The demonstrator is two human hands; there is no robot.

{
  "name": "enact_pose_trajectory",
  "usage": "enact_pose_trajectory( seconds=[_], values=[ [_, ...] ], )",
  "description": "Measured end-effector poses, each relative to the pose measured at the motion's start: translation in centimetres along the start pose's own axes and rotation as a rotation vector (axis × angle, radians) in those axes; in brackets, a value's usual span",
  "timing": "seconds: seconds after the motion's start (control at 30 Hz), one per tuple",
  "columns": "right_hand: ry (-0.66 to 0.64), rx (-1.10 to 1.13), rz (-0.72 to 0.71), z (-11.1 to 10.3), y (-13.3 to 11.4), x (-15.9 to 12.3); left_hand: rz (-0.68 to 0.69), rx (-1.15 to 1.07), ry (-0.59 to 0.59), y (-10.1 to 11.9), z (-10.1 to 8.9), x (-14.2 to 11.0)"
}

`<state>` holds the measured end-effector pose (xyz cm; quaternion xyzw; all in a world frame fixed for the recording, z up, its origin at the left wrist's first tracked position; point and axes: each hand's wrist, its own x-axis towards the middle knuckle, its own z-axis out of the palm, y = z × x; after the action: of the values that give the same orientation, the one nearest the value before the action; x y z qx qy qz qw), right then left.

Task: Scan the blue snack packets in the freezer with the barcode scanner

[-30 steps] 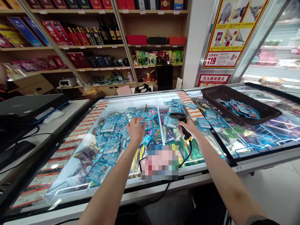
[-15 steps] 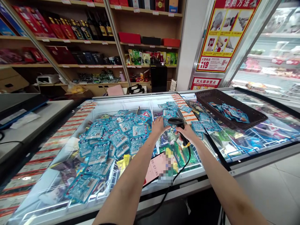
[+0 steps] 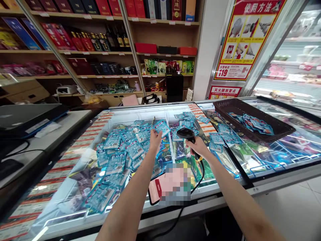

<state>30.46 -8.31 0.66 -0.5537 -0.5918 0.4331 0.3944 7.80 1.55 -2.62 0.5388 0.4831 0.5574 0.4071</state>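
My left hand (image 3: 155, 140) pinches a blue packet (image 3: 162, 127) and holds it up over the glass lid of a chest freezer (image 3: 140, 112). My right hand (image 3: 198, 147) grips a black barcode scanner (image 3: 186, 133), its head turned toward that packet. The scanner's black cable (image 3: 198, 177) hangs down past the freezer's front edge. A large pile of the same blue packets (image 3: 120, 150) covers the glass to the left of my left hand. More blue packets (image 3: 220, 135) lie on the glass to the right of the scanner.
A dark mesh basket (image 3: 253, 110) holding blue packets stands on the freezer at the right. A phone (image 3: 156, 190) lies on the glass near the front edge. A counter with a dark device (image 3: 27, 115) is on the left. Shelves of boxed goods (image 3: 100, 40) line the back wall.
My left hand moved from the pile toward the scanner, then lifted up holding a blue packet in front of it. The right hand kept its grip on the scanner.
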Motion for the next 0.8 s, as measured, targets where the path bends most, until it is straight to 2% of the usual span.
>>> enact_pose_trajectory(
  seconds=[0.17, 0.43, 0.63, 0.8],
  values=[
    [-0.052, -0.043, -0.043, 0.5, -0.4, -0.9, -0.015, -0.124, -0.048, -0.2, -0.7, -0.4],
    [-0.024, -0.108, -0.022, 1.1, -0.2, -1.4, -0.039, -0.151, -0.118, 0.1, -0.9, -0.7],
    [-0.05, -0.119, -0.088, 2.4, -0.8, 0.4, -0.035, -0.114, -0.104, 0.1, -1.0, -0.7],
    [-0.051, -0.085, -0.048, 3.2, -1.3, 2.3, -0.011, -0.021, -0.05, -0.3, -1.2, -0.6]
  ],
)
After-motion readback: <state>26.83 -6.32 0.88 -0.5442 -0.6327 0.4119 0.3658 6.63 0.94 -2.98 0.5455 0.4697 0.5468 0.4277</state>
